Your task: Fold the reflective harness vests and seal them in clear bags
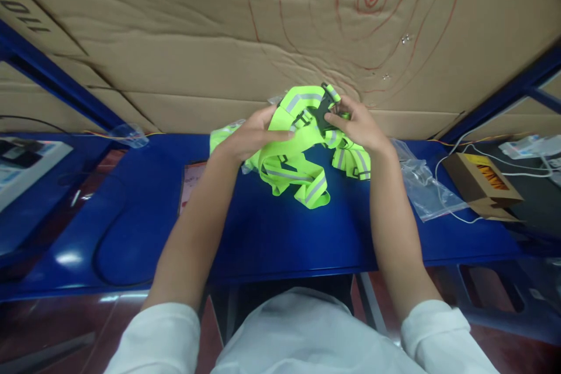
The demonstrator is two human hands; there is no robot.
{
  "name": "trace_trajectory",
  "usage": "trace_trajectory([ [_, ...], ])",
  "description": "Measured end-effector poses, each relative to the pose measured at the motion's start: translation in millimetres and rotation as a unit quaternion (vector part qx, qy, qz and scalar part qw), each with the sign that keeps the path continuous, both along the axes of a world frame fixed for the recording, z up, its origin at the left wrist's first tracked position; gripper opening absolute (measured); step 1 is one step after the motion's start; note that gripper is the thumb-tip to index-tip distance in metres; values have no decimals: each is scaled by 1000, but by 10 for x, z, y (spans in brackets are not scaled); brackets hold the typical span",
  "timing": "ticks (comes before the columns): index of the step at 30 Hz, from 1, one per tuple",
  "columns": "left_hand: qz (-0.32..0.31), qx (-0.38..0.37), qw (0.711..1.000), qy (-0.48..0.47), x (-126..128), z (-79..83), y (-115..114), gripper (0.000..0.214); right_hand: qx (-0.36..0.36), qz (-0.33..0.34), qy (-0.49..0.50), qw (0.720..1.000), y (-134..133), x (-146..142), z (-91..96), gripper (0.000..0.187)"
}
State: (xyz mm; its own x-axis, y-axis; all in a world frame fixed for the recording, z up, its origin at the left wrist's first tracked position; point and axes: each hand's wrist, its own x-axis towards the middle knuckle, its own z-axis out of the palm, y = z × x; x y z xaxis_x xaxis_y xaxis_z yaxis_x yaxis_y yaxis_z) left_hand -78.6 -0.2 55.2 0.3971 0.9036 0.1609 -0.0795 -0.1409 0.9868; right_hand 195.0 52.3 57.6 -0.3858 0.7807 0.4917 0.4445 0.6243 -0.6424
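Observation:
A bunched neon-yellow reflective strap harness with grey stripes hangs between my two hands, its lower loops resting on the blue table. My left hand is closed on a wide band of it, thumb lying along the front. On the other side, my right hand pinches the strap at a black plastic buckle, thumb over its edge. More folded straps with a small black slider hang below my right hand. Behind my left hand lies another yellow piece, partly in clear plastic.
Cardboard with red ring drawings walls the back of the blue table. Clear plastic bags and an opened brown box with white cables lie at right. A pinkish card is beside my left forearm.

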Motion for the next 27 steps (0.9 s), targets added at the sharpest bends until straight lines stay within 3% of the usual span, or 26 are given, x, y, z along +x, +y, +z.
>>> trace_trajectory([
  [3, -45, -37, 996, 67, -179, 33, 45, 60, 43, -42, -17, 998, -47, -34, 80, 25],
  [5, -21, -27, 994, 105, -239, 52, 91, 64, 50, -46, -20, 997, -103, -90, 107, 24],
  [7, 61, 51, 988, 133, -226, 83, 120, 74, 41, -27, -11, 999, -167, -156, 119, 33],
  [9, 127, 175, 964, 158, -155, 141, 103, 87, 22, 10, 9, 1000, -225, -210, 128, 45],
  [11, 117, 295, 928, 193, -53, 221, 33, 92, -7, 53, 27, 998, -267, -240, 143, 53],
  [14, 61, 397, 874, 272, 91, 331, -106, 67, -48, 84, 43, 994, -303, -242, 177, 59],
  [17, 93, 406, 850, 322, 160, 374, -176, 43, -49, 68, 40, 996, -349, -225, 224, 61],
  [22, 187, 389, 828, 358, 109, 361, -147, 26, 12, 56, -13, 998, -532, -220, 392, 58],
  [24, 206, 378, 831, 352, 85, 366, -144, 22, 23, 75, -39, 996, -598, -237, 457, 56],
  [27, 176, 362, 861, 311, 70, 398, -164, 18, 34, 68, -47, 996, -630, -265, 483, 43],
])
